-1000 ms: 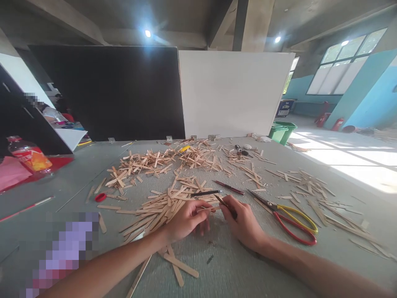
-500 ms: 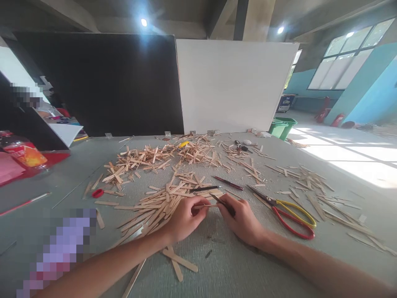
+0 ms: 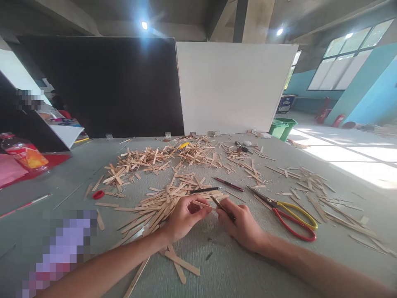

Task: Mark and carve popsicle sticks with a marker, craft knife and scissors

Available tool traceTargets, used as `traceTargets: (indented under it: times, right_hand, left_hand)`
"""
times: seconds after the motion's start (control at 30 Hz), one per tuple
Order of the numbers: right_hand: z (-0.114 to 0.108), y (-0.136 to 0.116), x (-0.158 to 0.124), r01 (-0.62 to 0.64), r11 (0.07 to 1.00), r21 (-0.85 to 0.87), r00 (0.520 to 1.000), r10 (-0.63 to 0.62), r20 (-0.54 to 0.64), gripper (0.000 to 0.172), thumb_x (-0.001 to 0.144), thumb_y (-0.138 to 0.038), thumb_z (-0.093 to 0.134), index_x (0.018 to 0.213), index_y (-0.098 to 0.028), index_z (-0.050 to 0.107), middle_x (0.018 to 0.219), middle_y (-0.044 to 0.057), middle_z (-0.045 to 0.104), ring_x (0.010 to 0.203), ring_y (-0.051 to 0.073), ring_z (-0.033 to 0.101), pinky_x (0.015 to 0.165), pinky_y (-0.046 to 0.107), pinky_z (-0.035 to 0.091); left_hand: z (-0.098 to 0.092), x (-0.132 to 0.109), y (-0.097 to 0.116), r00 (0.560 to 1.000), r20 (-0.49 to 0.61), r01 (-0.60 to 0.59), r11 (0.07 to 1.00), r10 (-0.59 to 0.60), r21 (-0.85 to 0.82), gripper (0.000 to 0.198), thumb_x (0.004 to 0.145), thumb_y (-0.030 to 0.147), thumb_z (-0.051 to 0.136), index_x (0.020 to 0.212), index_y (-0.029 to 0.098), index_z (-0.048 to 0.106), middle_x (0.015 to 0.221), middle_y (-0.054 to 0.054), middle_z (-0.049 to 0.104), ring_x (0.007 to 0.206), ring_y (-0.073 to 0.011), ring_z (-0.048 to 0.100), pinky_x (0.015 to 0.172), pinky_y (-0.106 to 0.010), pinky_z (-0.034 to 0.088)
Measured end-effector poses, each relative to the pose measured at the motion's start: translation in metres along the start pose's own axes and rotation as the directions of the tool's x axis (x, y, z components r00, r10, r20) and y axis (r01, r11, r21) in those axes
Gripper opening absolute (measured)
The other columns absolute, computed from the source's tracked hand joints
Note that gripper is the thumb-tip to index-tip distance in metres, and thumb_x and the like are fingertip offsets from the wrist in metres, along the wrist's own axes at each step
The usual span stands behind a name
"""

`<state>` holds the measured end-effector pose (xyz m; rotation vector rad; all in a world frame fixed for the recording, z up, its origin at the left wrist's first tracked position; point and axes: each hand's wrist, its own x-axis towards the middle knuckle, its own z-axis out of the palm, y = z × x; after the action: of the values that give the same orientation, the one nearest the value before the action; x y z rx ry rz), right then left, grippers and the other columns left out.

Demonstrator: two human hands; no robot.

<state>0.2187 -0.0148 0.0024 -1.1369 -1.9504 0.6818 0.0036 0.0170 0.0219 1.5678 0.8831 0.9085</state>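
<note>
My left hand [image 3: 185,218] pinches a flat wooden craft stick [image 3: 203,204] between thumb and fingers, its far end pointing right. My right hand [image 3: 243,223] is closed round a slim dark tool [image 3: 222,205] with a pointed tip; its exact kind is unclear. The tool's tip is close above the stick, and whether they touch is hard to see. Loose craft sticks [image 3: 155,207] lie beside and behind my left hand. A black pen [image 3: 204,190] and a dark red pen [image 3: 228,184] lie beyond both hands. Scissors [image 3: 273,203] with red and yellow handles rest to the right.
Heaped craft sticks [image 3: 136,159] spread across the back of the grey table [image 3: 235,273], with more scraps [image 3: 310,180] at right. A red ring [image 3: 98,194], a drink bottle [image 3: 26,153] and keys [image 3: 242,147] lie around. Black [image 3: 108,87] and white panels [image 3: 232,87] stand behind.
The stick in my left hand has tilted, its right end dropping and more of its flat face showing. The tool in my right hand has shifted slightly.
</note>
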Motion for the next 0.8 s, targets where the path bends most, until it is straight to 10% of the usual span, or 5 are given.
traceTargets:
  times: [0.2,0.8]
  right_hand:
    - [0.001,0.002,0.0,-0.025,1.0,-0.014,0.998,0.024,-0.056,0.014,0.106,-0.029,0.044,0.119,-0.026,0.048,0.068,-0.008,0.065,0.056,0.014,0.055,0.061,0.024,0.041]
    - [-0.001,-0.001,0.0,0.155,0.987,-0.036,0.988,-0.155,-0.015,0.034,0.104,-0.02,0.045,0.135,-0.023,0.059,0.09,0.001,0.076,0.07,0.01,0.068,0.071,0.02,0.051]
  left_hand:
    - [0.001,0.002,0.003,0.999,-0.046,-0.013,0.988,0.006,-0.153,0.042,0.09,0.055,0.072,0.086,0.021,0.049,0.095,-0.004,0.073,0.058,-0.0129,0.067,0.045,-0.019,0.038]
    - [0.006,-0.002,-0.012,0.998,-0.053,-0.019,0.999,0.022,0.043,0.037,0.097,0.048,0.064,0.121,0.023,0.052,0.079,0.0,0.07,0.047,-0.0138,0.062,0.038,-0.02,0.047]
